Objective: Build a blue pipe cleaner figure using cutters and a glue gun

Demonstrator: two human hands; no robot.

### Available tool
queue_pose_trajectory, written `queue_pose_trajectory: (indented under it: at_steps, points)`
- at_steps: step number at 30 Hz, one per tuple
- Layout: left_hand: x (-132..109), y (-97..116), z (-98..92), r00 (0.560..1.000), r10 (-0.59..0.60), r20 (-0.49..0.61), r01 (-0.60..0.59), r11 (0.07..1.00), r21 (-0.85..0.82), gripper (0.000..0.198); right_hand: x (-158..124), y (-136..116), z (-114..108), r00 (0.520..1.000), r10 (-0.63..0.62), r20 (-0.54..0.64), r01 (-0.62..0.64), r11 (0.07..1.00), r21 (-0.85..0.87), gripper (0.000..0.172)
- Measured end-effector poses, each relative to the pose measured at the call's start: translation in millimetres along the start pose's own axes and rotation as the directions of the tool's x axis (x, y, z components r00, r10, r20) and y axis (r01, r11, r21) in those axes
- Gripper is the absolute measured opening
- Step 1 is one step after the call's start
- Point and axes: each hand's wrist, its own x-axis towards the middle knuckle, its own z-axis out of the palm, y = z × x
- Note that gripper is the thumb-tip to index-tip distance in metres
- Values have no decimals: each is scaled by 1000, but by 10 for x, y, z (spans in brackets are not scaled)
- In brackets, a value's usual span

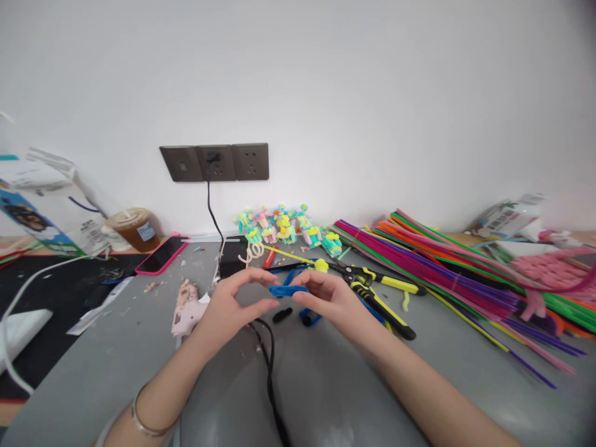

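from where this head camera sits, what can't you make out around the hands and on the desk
- Head view: the right end of the blue fuzzy piece, hidden by the fingers of the right hand.
- Head view: part of the pink object, hidden behind the left hand.
- Head view: the black cable's lower run, cut off by the bottom edge.
- Head view: the cup label's print, too small and blurred.

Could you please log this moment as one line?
left hand: holding blue piece | right hand: holding same piece | pliers: on table
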Motion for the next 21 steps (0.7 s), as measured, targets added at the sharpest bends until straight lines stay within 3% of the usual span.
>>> queue_pose_trajectory:
  at_steps: [5,10,21]
  points:
    - [-2,2,6,998,-36,51,33,998,59,21,-13,-15,38,982,-177,-70,154,954,-257,13]
    - [-9,12,2,997,-46,66,41,997,72,16,-44,-13,58,949,-310,-55,261,873,-411,8]
    - [-19,34,-2,998,39,58,-45,994,96,14,-41,24,47,910,-413,-45,339,800,-496,12]
